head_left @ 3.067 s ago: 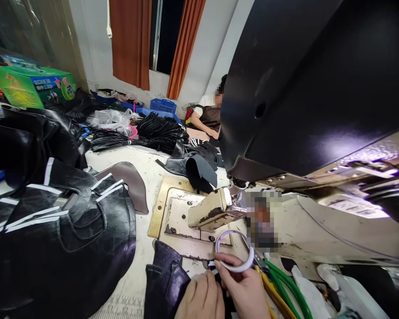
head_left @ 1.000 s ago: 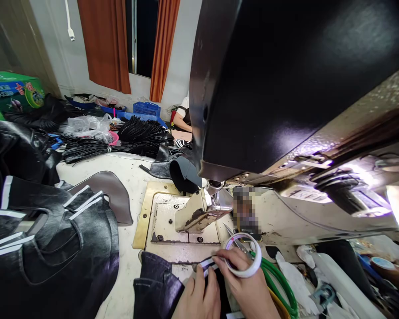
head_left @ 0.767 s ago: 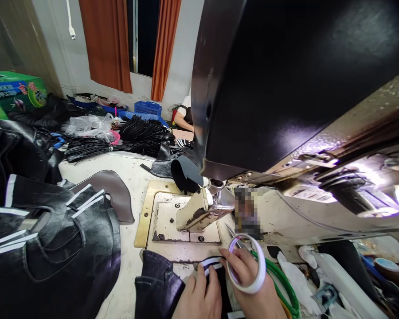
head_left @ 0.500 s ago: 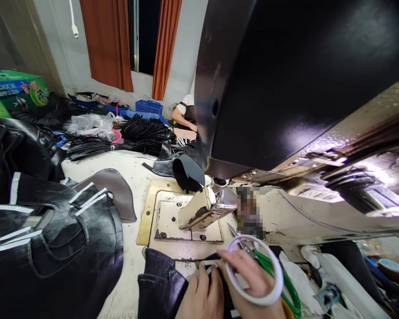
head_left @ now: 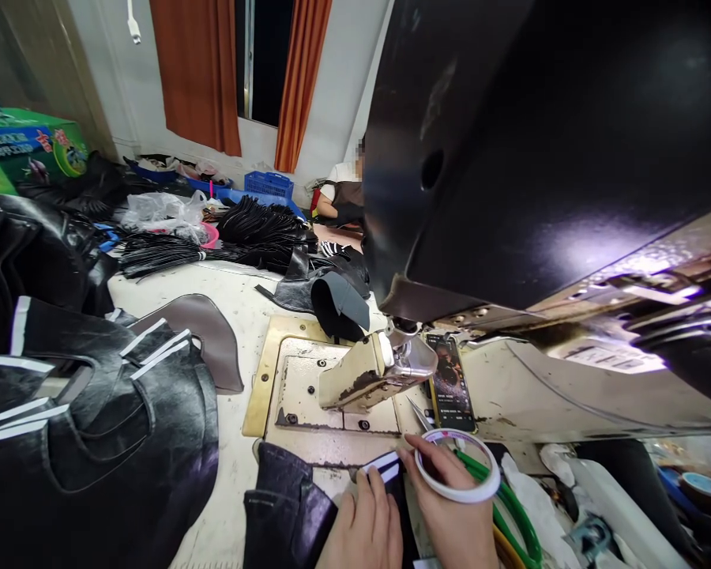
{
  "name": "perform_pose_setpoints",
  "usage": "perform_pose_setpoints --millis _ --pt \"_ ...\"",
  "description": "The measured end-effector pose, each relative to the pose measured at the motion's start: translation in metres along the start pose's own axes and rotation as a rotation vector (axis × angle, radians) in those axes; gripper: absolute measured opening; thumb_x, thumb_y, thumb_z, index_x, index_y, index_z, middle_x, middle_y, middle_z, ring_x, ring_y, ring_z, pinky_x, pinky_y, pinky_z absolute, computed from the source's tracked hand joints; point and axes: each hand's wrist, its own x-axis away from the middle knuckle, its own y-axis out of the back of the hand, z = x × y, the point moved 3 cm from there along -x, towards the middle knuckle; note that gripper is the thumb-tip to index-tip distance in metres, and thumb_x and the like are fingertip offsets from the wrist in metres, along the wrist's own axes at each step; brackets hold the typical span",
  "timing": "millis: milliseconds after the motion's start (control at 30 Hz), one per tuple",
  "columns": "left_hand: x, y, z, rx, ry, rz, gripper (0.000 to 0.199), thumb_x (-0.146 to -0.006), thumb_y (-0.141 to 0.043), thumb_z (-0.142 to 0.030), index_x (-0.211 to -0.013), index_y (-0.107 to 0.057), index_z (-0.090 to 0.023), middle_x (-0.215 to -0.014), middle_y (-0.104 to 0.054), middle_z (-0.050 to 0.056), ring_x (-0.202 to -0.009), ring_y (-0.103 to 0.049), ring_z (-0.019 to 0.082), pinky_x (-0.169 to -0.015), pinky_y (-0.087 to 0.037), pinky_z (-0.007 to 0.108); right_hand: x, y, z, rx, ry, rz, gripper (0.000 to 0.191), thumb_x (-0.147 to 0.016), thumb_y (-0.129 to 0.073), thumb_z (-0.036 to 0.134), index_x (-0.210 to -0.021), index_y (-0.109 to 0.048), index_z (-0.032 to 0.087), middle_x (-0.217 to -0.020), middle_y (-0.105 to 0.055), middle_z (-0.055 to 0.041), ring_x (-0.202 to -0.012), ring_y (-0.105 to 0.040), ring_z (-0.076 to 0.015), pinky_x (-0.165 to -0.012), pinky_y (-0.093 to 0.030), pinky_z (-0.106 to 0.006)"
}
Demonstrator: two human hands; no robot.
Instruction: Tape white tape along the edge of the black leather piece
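Note:
My left hand (head_left: pixel 364 525) lies flat on a black leather piece (head_left: pixel 287 498) at the bottom centre, its fingertips beside white tape strips (head_left: pixel 385 466) on the piece's edge. Close on its right, my right hand (head_left: pixel 450 506) has thumb and fingers bent by the strips. A roll of white tape (head_left: pixel 487 484) hangs round its fingers. Just above the hands is the sewing machine's cream metal bed (head_left: pixel 308 419). Green-handled scissors (head_left: pixel 518 521) lie partly behind my right hand, their tips pointing up-left.
Black pieces with white-taped edges (head_left: pixel 154 442) are heaped at left. A lit phone (head_left: pixel 452 387) lies beside the machine post (head_left: pixel 355 375). The large black machine head (head_left: pixel 509 158) fills the upper right. Black strips (head_left: pixel 261 229), blue baskets (head_left: pixel 268 186) and a seated person (head_left: pixel 340 194) are farther back.
The tape roll has tilted flatter around my right hand, which has shifted slightly away from my left. More of the white strips shows between the hands. The view has turned a little.

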Motion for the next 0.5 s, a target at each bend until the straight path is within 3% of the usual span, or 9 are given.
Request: perform_pose_setpoints --millis 300,500 --pt "-0.006 -0.012 -0.007 -0.07 0.065 -0.039 0.03 -0.093 -0.052 -0.036 -0.111 -0.072 -0.022 -0.11 -0.064 0.001 -0.096 -0.05 0.021 -0.074 -0.038 0.032 0.009 -0.003 -0.014 0.123 0.209 0.023 0.027 -0.09 -0.063 0.039 -0.103 -0.075 0.019 -0.1 -0.077 -0.01 -0.092 -0.073 -0.025 -0.085 -0.059 -0.036" --pt "-0.01 -0.012 -0.004 -0.055 0.043 0.0 0.033 -0.09 -0.057 -0.041 -0.115 -0.071 -0.025 -0.117 -0.063 -0.001 -0.094 -0.047 0.021 -0.07 -0.034 0.033 0.009 -0.003 -0.017 0.137 0.228 0.011 0.023 -0.089 -0.064 0.039 -0.101 -0.075 0.023 -0.097 -0.077 -0.0057 -0.088 -0.074 -0.0226 -0.081 -0.06 -0.032"
